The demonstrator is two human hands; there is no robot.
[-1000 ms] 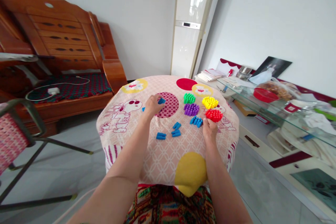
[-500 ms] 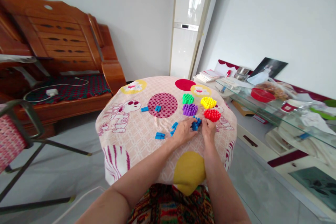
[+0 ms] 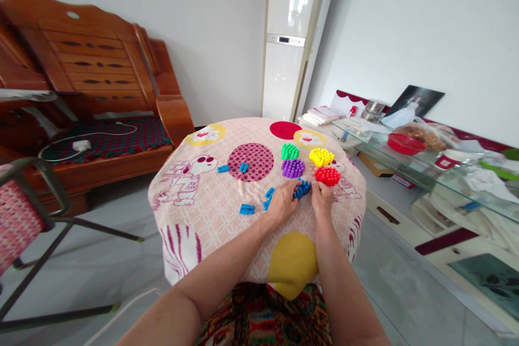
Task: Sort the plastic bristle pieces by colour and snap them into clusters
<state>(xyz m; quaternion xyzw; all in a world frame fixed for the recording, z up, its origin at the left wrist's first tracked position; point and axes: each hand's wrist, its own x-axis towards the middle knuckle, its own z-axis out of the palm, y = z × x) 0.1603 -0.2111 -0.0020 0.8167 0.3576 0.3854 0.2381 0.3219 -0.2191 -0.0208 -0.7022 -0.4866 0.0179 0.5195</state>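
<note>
A cluster of small blue plastic pegs [image 3: 301,189] with knobbed tops stands upright on the table. My left hand [image 3: 283,201] lies against its left side, fingers bent round the nearest pegs. On the right side my right hand [image 3: 323,199] is closed, its fingertips at the cluster's edge; what it pinches, if anything, is hidden. Just behind are similar clusters: purple pegs [image 3: 293,168], green pegs [image 3: 290,151], yellow pegs [image 3: 321,157] and red pegs [image 3: 327,176]. Loose blue pieces [image 3: 247,209] lie to the left, some farther back [image 3: 244,167].
The round table wears a patterned cloth [image 3: 219,227]. To the right stands a glass-topped cabinet [image 3: 413,173] carrying a red bowl [image 3: 406,144], papers and bags. A wooden bench [image 3: 97,65] and a folding chair [image 3: 24,216] are on the left; a tall white appliance [image 3: 284,75] stands behind.
My left hand has drawn slightly back to the left, uncovering more of the blue cluster. My right hand has stayed nearly in place. The view has shifted slightly.
</note>
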